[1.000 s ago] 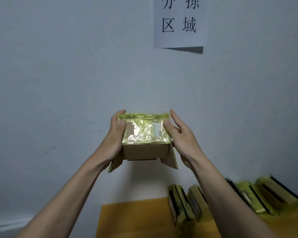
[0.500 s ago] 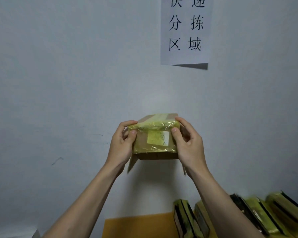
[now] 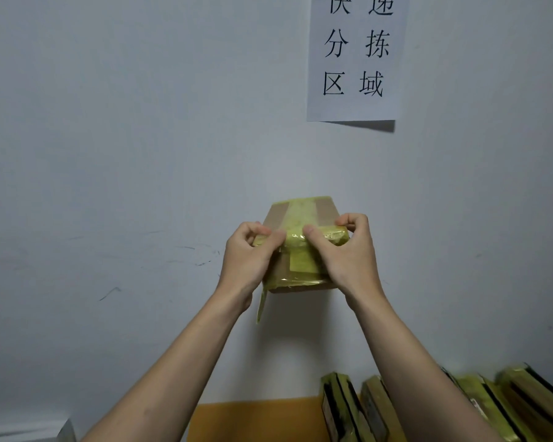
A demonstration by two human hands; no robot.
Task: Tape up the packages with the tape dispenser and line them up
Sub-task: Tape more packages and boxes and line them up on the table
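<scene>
I hold a small cardboard package (image 3: 300,269) up in front of the wall, wrapped in yellowish clear tape. My left hand (image 3: 248,260) grips its left side with curled fingers, thumb on the top edge. My right hand (image 3: 345,256) grips the right side, thumb pressing the tape strip at the top edge. A loose flap (image 3: 262,303) hangs from the lower left corner. No tape dispenser is in view.
Several taped packages (image 3: 342,406) stand in a row at the bottom right on an orange-yellow surface (image 3: 253,422). A paper sign (image 3: 355,55) with black characters hangs on the grey wall above.
The package has tipped so its top face shows more. Both hands have shifted from the sides to curl over the upper edge, thumbs meeting near the middle tape strip.
</scene>
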